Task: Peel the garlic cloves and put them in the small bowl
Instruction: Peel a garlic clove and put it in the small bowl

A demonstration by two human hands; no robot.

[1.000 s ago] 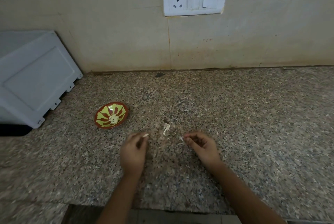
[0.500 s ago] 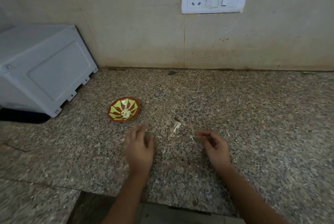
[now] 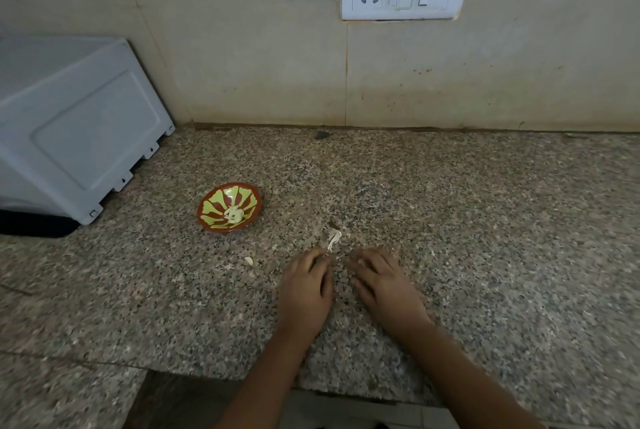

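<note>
Grey appliance (image 3: 74, 137) — near small bowl (image 3: 215, 202).

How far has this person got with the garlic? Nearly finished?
Done: some peeled garlic lies in the small bowl, and a peel scrap sits on the counter. In hand: nothing visible; the left hand and right hand lie flat on the counter. Left: a pale bit beside the left hand, clove or peel, I cannot tell.

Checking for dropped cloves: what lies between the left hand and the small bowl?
In the head view, one small pale bit, clove or skin unclear, lies on the counter between left hand and small bowl.
</note>
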